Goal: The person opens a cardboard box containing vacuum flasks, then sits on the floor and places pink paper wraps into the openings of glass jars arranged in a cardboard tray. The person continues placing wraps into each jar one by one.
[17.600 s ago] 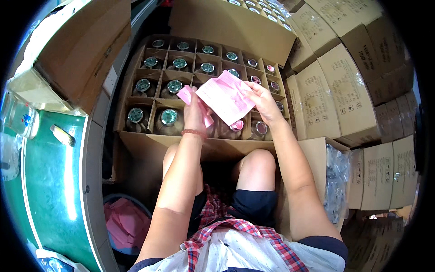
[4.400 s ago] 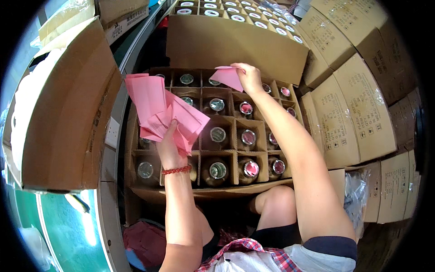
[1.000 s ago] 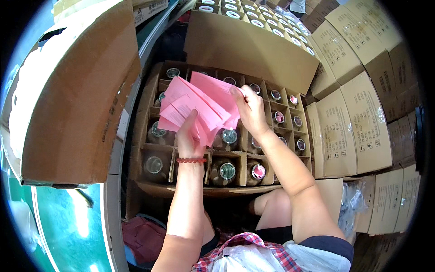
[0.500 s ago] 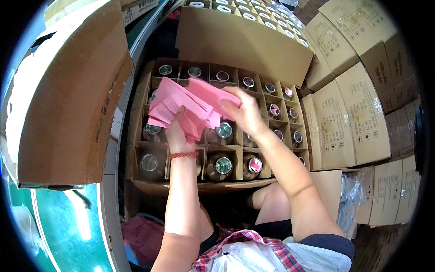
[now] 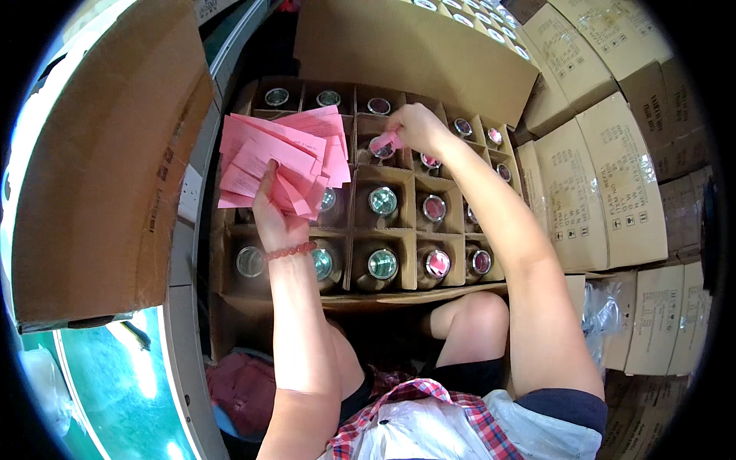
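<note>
Facing an open cardboard carton (image 5: 452, 294), you work over rows of clear glass bottles (image 5: 382, 266), each standing in a compartment made by cardboard dividers. Your left hand (image 5: 274, 201) grips a fanned bunch of pink sheets (image 5: 280, 153) above the carton's left side. Your right hand (image 5: 416, 128) pinches a small pink piece (image 5: 387, 142) at a bottle's mouth, around the carton's middle; whether it is inside, you cannot tell from here. Pink shows in several bottles on the right. The carton's far flap (image 5: 414, 57) stands up, and beyond it are rows of white round tops (image 5: 494, 35). To your left, a large brown box (image 5: 107, 169) sits over a glossy green tabletop (image 5: 115, 391) that reflects light. Dark reddish material (image 5: 241, 391) lies below, near your left leg. Stacked brown cartons (image 5: 613, 184) wall your right, with crinkled clear plastic (image 5: 602, 309) nearer you.
</note>
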Tool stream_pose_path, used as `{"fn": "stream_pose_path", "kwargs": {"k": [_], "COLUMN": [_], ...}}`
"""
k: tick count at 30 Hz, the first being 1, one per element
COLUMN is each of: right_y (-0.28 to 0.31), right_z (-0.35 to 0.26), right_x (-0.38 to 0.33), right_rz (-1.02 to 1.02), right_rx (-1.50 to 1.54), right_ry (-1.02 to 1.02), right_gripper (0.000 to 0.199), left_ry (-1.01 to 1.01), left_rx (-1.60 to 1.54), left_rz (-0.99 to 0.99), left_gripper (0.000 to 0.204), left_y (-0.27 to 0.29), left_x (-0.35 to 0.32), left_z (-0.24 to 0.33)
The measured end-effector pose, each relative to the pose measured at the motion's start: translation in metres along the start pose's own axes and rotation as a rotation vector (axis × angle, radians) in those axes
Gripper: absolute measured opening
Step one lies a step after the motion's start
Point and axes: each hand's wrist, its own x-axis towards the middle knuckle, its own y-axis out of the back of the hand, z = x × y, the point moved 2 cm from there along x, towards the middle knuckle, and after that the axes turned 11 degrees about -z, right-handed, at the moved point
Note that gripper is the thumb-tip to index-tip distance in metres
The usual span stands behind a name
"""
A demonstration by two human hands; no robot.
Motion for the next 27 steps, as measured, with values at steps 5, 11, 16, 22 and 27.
{"fn": "stream_pose_path", "kwargs": {"k": [5, 11, 16, 22, 27], "right_y": [0.015, 0.005, -0.019, -0.050, -0.057], "right_z": [-0.023, -0.013, 0.019, 0.009, 0.007], "right_x": [0.009, -0.001, 0.010, 0.029, 0.035], "right_rz": [-0.114, -0.083, -0.006, -0.226, -0.031], "right_rx": [0.059, 0.086, -0.265, -0.715, -0.570], "right_ry": [0.005, -0.025, -0.003, -0.008, 0.001], "right_gripper": [0.025, 0.021, 0.016, 0.017, 0.027], "left_ry": [-0.037, -0.030, -0.030, 0.018, 0.003], "left_rx": [0.003, -0.060, -0.059, -0.078, -0.116], "left_rz": [-0.008, -0.013, -0.040, -0.048, -0.101], "left_gripper": [0.035, 0.039, 0.040, 0.041, 0.039], "left_y": [0.004, 0.002, 0.003, -0.008, 0.002], "left_x": [-0.001, -0.003, -0.003, -0.008, -0.001], "left_z": [0.012, 0.012, 0.009, 0.006, 0.005]}}
